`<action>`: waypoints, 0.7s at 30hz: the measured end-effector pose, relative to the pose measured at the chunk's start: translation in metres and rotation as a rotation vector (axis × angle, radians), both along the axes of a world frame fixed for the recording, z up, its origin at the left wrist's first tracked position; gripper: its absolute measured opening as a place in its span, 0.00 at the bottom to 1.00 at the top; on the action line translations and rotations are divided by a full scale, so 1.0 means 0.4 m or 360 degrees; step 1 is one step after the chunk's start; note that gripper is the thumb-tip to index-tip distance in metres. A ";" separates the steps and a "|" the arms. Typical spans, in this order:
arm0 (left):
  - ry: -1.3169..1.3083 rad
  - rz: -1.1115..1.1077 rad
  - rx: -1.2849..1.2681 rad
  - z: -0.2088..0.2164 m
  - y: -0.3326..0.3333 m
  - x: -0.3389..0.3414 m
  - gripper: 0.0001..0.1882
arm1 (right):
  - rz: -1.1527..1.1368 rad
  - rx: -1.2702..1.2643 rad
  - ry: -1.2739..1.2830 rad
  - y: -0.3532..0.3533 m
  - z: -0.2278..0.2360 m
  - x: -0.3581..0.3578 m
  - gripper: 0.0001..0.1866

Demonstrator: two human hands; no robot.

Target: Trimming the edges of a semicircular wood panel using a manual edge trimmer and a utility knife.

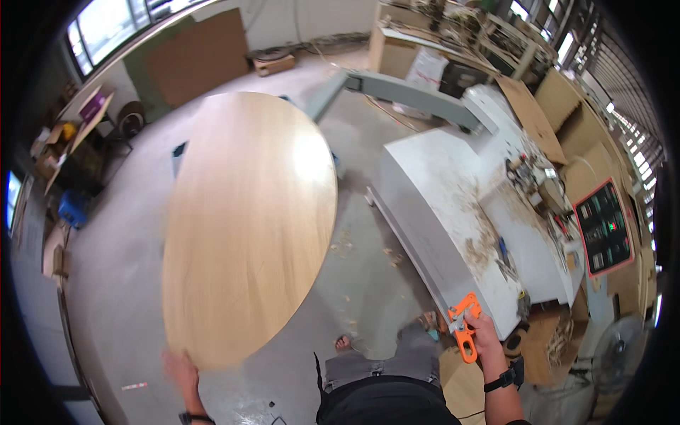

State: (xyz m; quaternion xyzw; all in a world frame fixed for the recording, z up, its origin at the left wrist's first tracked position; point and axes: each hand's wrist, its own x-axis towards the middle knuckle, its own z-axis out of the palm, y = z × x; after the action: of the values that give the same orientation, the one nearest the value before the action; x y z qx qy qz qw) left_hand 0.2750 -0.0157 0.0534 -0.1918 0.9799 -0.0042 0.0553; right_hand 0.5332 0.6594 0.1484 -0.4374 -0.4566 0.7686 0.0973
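My right hand (486,336) is closed around an orange hand tool (465,343) with a rounded loop at its lower end and a small metal part in its middle. It is held beside the near corner of the white workbench. A large oval wooden tabletop (248,219), pale and smooth, lies in front of me to the left, raised above the floor. At its near left edge is my left hand (182,374), smeared by motion; whether its fingers grip the edge cannot be made out.
To the right, a white workbench (432,170) carries wood shavings and several hand tools (535,180). A grey beam (411,92) reaches toward its far end. A black panel with a red border (603,227) stands at the far right. A blue stool (72,209) is at the left; shavings dot the grey floor (361,283).
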 end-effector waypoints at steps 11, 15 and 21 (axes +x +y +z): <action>0.0187 -0.2032 0.1186 0.077 0.839 -0.292 0.31 | 0.0432 -0.0049 0.0523 -0.021 0.151 -0.584 0.28; 0.0916 -0.0547 0.0624 0.050 0.535 -0.466 0.32 | 0.0326 0.0277 0.0366 0.018 0.121 -0.821 0.17; 0.0823 0.1582 0.0686 -0.025 0.032 -0.702 0.41 | 0.0507 0.0350 0.0338 0.182 -0.091 -1.311 0.13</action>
State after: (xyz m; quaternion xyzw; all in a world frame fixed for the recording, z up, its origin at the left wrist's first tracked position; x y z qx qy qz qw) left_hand -0.0057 -0.0028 0.0435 -0.6064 0.7332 0.2676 -0.1518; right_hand 0.0086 0.7323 0.1122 -0.2631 -0.5883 0.7615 0.0694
